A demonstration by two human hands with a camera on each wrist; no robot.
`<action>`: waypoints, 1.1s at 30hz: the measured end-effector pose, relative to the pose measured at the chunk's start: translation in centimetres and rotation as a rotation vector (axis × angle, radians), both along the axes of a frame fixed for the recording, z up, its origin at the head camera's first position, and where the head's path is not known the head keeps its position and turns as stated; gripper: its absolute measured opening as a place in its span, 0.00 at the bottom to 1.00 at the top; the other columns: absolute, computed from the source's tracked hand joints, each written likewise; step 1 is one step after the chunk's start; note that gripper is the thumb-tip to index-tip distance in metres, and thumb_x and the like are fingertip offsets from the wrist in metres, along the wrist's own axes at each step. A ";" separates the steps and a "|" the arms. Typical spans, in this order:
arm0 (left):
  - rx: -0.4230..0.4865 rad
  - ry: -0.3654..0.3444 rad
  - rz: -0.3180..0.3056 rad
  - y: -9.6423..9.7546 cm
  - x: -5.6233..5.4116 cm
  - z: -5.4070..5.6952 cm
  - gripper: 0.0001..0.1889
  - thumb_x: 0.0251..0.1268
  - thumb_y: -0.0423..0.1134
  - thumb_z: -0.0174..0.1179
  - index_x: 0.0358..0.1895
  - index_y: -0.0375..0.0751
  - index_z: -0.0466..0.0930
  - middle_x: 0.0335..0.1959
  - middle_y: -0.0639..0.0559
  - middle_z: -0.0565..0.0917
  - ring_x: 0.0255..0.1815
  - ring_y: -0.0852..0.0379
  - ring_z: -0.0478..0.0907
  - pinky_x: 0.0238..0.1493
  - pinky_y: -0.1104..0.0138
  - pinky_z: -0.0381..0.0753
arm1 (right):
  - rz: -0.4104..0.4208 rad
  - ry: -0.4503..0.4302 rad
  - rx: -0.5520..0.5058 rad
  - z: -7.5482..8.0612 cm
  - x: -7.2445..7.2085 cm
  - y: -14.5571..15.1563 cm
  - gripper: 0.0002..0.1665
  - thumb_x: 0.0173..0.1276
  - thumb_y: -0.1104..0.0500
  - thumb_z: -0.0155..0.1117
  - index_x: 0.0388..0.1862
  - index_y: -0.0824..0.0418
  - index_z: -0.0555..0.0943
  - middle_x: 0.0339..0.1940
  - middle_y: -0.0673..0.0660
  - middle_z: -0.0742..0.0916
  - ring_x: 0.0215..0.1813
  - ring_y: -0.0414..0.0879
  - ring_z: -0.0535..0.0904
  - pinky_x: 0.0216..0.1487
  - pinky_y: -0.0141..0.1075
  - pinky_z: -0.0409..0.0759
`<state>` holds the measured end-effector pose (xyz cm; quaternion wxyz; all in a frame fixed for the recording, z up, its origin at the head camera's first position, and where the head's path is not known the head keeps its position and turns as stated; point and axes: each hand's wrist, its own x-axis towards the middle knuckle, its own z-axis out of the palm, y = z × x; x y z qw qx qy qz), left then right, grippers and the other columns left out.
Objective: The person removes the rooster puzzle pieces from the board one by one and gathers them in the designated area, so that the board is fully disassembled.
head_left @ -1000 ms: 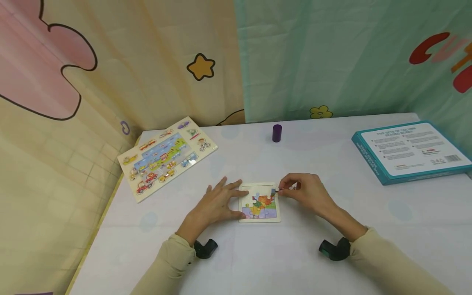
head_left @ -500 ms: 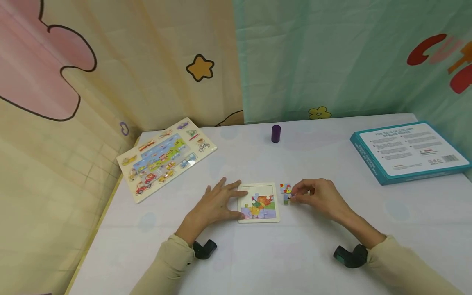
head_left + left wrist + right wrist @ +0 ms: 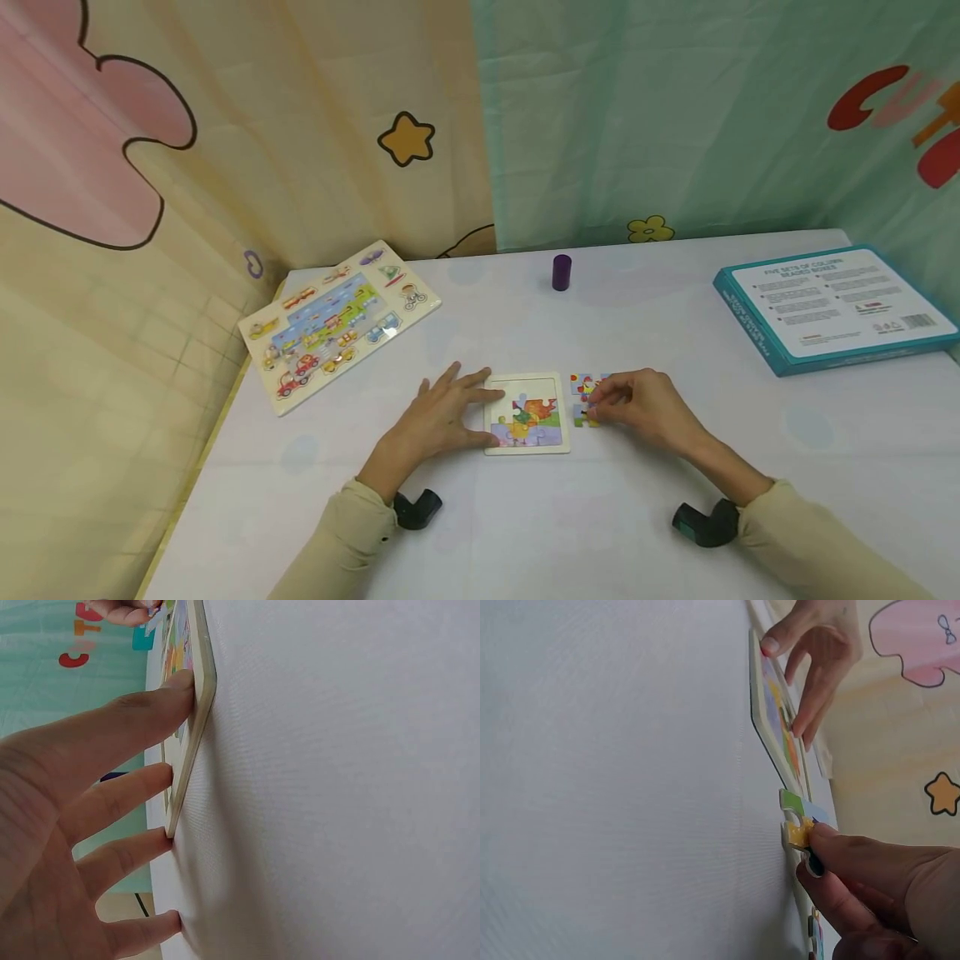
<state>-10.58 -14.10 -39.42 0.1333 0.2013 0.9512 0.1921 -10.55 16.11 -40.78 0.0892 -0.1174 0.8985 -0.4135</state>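
Note:
A small square wooden puzzle tray (image 3: 525, 451) lies on the table, its lower part filled with colourful jigsaw pieces. My left hand (image 3: 438, 417) rests on its left side with fingers spread, thumb at the lower left corner. In the left wrist view, the thumb (image 3: 142, 716) presses on the tray's rim. Just right of the tray, my right hand (image 3: 648, 408) pinches a jigsaw piece (image 3: 582, 415) between thumb and fingertips. The right wrist view shows green and yellow on this jigsaw piece (image 3: 798, 834), close over the tabletop. Beyond it lies another loose piece (image 3: 577, 382), partly covered by the fingers.
A larger vehicle puzzle board (image 3: 341, 325) lies at the back left. A purple cylinder (image 3: 561, 272) stands near the back edge. At the right is a flat teal box (image 3: 840, 308). Curtains (image 3: 637, 125) hang behind the table.
My right hand has moved right from the tray's upper corner to the loose pieces, and the piece at its fingertips has come slightly nearer the front. My left hand stays in place.

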 end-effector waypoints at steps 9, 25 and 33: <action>0.003 -0.008 0.001 0.0 0.1 0.1 0.34 0.46 0.53 0.77 0.62 0.56 0.80 0.74 0.53 0.65 0.78 0.37 0.47 0.66 0.29 0.46 | -0.020 0.070 0.068 -0.3 0.0 -0.4 0.04 0.54 0.60 0.78 0.27 0.54 0.88 0.25 0.44 0.85 0.42 0.46 0.79 0.37 0.33 0.73; 0.002 -0.013 0.005 0.1 0.0 0.1 0.35 0.46 0.53 0.77 0.62 0.56 0.80 0.74 0.53 0.65 0.78 0.38 0.47 0.66 0.29 0.46 | -0.052 0.080 0.147 -0.1 0.3 -0.6 0.03 0.56 0.56 0.77 0.27 0.51 0.89 0.28 0.44 0.86 0.35 0.43 0.75 0.32 0.35 0.70; 0.006 0.003 -0.009 0.0 0.0 0.1 0.35 0.46 0.53 0.77 0.62 0.55 0.80 0.74 0.51 0.66 0.77 0.36 0.48 0.65 0.28 0.47 | -0.079 0.121 0.122 -0.3 0.1 -0.8 0.03 0.55 0.57 0.77 0.27 0.51 0.89 0.28 0.44 0.86 0.34 0.43 0.75 0.32 0.34 0.71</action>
